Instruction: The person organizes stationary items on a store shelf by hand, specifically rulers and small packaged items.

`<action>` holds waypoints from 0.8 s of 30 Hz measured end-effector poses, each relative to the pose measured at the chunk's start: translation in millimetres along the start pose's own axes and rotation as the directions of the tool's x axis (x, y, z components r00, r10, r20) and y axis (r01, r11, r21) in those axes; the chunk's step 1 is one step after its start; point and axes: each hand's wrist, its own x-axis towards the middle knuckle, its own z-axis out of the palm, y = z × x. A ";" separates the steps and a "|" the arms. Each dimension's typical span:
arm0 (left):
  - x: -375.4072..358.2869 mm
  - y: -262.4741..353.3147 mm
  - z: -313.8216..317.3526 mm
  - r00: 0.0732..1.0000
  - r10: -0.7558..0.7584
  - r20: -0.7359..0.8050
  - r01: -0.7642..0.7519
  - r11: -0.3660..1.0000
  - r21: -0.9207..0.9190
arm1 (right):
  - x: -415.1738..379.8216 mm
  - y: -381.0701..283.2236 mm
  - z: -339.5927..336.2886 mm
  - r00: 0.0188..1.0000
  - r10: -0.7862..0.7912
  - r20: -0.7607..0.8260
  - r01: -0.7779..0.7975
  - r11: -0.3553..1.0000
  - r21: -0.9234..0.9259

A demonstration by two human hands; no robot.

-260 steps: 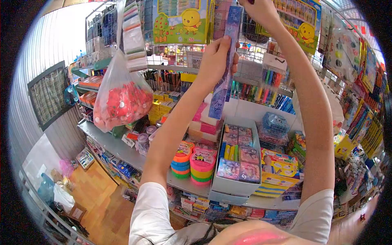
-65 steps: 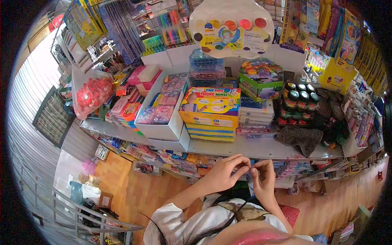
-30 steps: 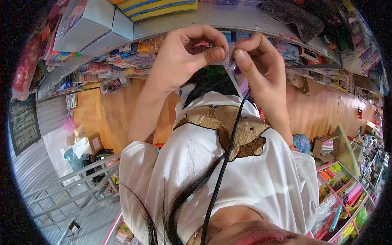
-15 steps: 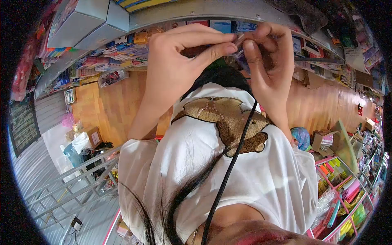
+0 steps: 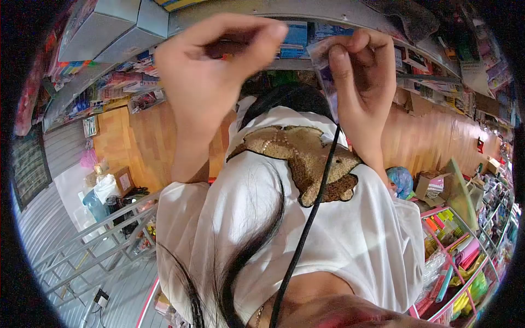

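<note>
A small clear plastic packet (image 5: 324,65) hangs from my right hand (image 5: 363,71), pinched between thumb and fingers, with the other fingers curled. My left hand (image 5: 213,71) is raised to the left of it, apart from the packet and blurred by motion. Its thumb and index fingertips are pressed together; what they hold, if anything, is too small to make out. Both hands are up in front of the white shirt (image 5: 262,213), near the edge of a metal shelf (image 5: 229,15).
Pale boxes (image 5: 104,30) stand on the shelf at upper left. Packed goods line the shelves below. A metal rack (image 5: 93,246) is at lower left. On the lower right, a pink-edged display bin (image 5: 445,254) holds colourful items. Cardboard boxes (image 5: 432,186) sit on the wooden floor (image 5: 415,139).
My left hand has moved left, away from my right hand and the packet. The packet now shows more fully in my right hand, which has barely moved.
</note>
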 end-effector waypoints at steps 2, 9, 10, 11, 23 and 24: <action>3.9 -4.4 -7.9 0.997 -0.062 -0.046 0.069 0.982 0.177 | 1.0 -3.3 -1.3 1.000 0.001 0.006 -0.001 1.000 -0.011; 10.5 -22.5 13.3 0.936 0.209 0.284 -0.140 0.960 -0.243 | 1.9 -9.0 -1.4 0.988 0.135 0.080 -0.141 0.987 0.072; 18.1 -29.5 18.7 0.906 0.327 0.270 -0.254 0.928 -0.271 | 2.1 -9.5 -1.7 0.981 0.152 0.118 -0.163 0.983 0.085; 21.6 -26.3 14.4 0.886 0.319 0.336 -0.248 0.939 -0.239 | 2.8 -10.3 -1.8 0.973 0.168 0.157 -0.185 0.978 0.097; 35.9 -30.6 -0.3 0.792 0.117 0.599 -0.165 0.986 0.026 | 5.6 13.9 0.3 0.973 0.078 0.219 -0.039 0.983 -0.177; 32.9 -33.5 1.1 0.811 0.126 0.572 -0.150 0.989 -0.005 | 4.9 14.0 0.8 0.972 0.105 0.209 -0.074 0.986 -0.148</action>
